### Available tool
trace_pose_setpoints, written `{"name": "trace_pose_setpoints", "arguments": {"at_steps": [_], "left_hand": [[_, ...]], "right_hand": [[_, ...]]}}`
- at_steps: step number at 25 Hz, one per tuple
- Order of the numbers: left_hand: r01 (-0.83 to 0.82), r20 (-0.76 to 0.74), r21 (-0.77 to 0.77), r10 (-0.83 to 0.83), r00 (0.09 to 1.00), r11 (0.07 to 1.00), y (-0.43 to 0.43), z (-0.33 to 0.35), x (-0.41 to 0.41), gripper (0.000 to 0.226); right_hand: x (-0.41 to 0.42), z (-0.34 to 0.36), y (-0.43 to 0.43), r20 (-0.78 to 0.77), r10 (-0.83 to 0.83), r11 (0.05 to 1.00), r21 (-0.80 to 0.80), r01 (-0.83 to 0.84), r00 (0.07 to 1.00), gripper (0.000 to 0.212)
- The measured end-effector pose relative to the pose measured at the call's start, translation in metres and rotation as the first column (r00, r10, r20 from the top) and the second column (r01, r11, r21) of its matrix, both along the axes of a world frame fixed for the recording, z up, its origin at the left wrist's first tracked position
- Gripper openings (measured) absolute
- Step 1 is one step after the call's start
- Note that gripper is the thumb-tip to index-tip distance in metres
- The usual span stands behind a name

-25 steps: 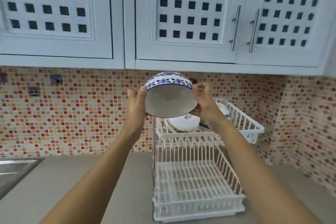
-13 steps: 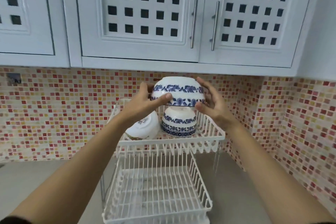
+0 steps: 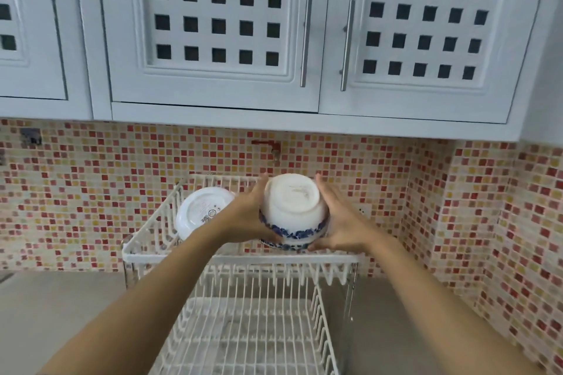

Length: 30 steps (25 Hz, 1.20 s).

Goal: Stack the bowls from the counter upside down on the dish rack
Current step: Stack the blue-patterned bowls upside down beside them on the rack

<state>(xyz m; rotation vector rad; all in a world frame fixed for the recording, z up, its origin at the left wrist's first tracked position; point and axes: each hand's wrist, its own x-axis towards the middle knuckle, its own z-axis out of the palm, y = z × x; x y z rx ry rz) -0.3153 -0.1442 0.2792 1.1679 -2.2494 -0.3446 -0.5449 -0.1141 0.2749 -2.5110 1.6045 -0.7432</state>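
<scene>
Care matters here: my left hand [image 3: 254, 216] and right hand [image 3: 341, 222] clasp the upside-down bowl [image 3: 294, 210], which I should settle squarely on the bowl beneath [image 3: 285, 245] in the dish rack [image 3: 243, 259] before letting go.

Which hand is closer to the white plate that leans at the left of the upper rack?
The left hand. It sits just right of the white plate, gripping the blue-patterned bowl. The right hand grips that bowl's far side, farther from the plate.
</scene>
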Motion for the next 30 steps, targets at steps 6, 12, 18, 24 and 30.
{"name": "trace_pose_setpoints", "arguments": {"at_steps": [6, 12, 18, 24, 30], "left_hand": [[-0.054, 0.038, -0.085, 0.057, 0.998, 0.995, -0.006, -0.024, -0.013, 0.131], [-0.055, 0.017, -0.113, 0.057, 0.998, 0.992, -0.002, -0.030, -0.014, 0.128], [-0.067, 0.056, -0.127, 0.074, 0.996, 0.990, -0.006, -0.033, -0.015, 0.129], [-0.079, 0.086, -0.108, 0.088, 0.992, 0.991, -0.008, -0.034, -0.018, 0.123], [-0.102, 0.175, -0.055, 0.110, 0.978, 0.993, -0.005, -0.028, -0.019, 0.119]], "right_hand": [[-0.003, -0.012, -0.013, -0.027, 0.008, 1.000, 0.000, -0.008, 1.000, 0.140], [0.000, -0.018, -0.023, -0.068, -0.019, 1.000, -0.006, 0.018, 0.997, 0.135], [0.001, -0.018, -0.021, -0.128, -0.030, 0.999, 0.028, 0.034, 0.991, 0.130], [0.001, -0.020, -0.025, -0.149, -0.053, 0.999, -0.016, 0.051, 0.987, 0.122], [0.001, -0.016, -0.022, -0.163, -0.038, 0.999, -0.003, 0.038, 0.986, 0.123]]}}
